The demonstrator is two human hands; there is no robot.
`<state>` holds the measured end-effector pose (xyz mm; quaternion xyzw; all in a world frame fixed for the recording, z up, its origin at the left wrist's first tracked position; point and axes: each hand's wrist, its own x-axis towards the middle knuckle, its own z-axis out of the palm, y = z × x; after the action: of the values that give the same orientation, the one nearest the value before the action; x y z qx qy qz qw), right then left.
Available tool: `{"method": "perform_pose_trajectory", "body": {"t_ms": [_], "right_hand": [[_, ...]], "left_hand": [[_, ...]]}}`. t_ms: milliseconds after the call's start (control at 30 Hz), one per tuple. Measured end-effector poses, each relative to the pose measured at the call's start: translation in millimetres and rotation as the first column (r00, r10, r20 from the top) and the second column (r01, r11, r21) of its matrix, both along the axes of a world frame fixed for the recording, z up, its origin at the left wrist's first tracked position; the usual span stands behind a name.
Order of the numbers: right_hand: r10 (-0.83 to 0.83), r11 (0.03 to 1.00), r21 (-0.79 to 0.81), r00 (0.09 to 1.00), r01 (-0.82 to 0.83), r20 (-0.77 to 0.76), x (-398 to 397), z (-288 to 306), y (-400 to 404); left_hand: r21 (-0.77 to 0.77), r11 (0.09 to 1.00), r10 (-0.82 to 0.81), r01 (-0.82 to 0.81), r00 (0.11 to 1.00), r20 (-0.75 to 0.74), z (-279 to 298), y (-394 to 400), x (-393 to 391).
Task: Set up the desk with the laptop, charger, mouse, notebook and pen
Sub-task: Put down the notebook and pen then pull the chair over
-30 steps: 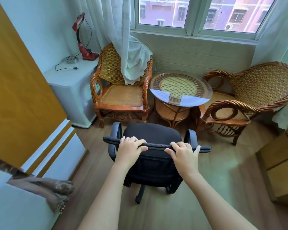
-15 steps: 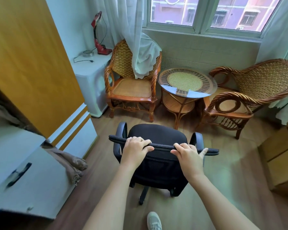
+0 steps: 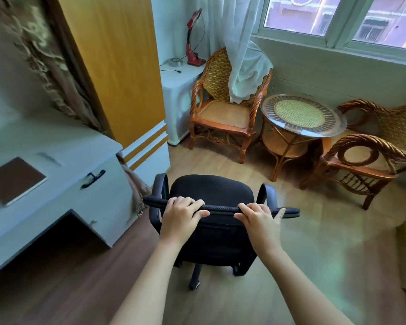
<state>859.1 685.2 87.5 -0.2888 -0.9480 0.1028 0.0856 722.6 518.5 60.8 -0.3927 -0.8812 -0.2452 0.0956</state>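
Wood floor underfoot. Your left hand [image 3: 182, 213] and right hand [image 3: 259, 220] each curl a grip over the top edge of the black chair [image 3: 211, 195]. Left of it stands the bench [image 3: 56, 146]; the brown notebook [image 3: 12, 180] lies flat on top.

Bright window [image 3: 338, 17] daylight, blurred left edge

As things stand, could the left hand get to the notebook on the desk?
Probably yes, once it lets go. The left hand grips the top of the chair back; the notebook lies flat on the desk off to its left, nothing over it and open floor between. It may take a lean or a step.
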Motion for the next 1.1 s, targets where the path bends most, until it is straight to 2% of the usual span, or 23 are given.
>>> {"method": "perform_pose_trajectory", "body": {"t_ms": [267,467,633,800,967,1100], "right_hand": [[0.217,0.971,-0.103,0.976,-0.214,0.022,22,7,-61],[0.397,0.915,-0.071,0.917,-0.398,-0.030,36,8,-112],[0.528,0.848,-0.041,0.849,-0.528,-0.005,40,11,-155],[0.622,0.782,-0.045,0.783,-0.622,0.000,36,14,-200],[0.681,0.730,-0.068,0.732,-0.680,-0.006,26,12,-247],[0.724,0.689,-0.066,0.690,-0.722,0.009,12,10,-284]], "left_hand": [[0.012,0.974,0.226,-0.225,0.972,-0.065,-3,-91,64],[-0.006,0.905,0.424,-0.426,0.901,-0.089,5,-157,117],[-0.013,0.821,0.570,-0.571,0.820,-0.050,12,-202,157],[-0.014,0.722,0.691,-0.691,0.721,0.056,20,-246,178],[-0.054,0.667,0.740,-0.743,0.654,0.156,20,-295,181],[-0.045,0.627,0.775,-0.778,0.617,0.136,17,-332,179]]}}
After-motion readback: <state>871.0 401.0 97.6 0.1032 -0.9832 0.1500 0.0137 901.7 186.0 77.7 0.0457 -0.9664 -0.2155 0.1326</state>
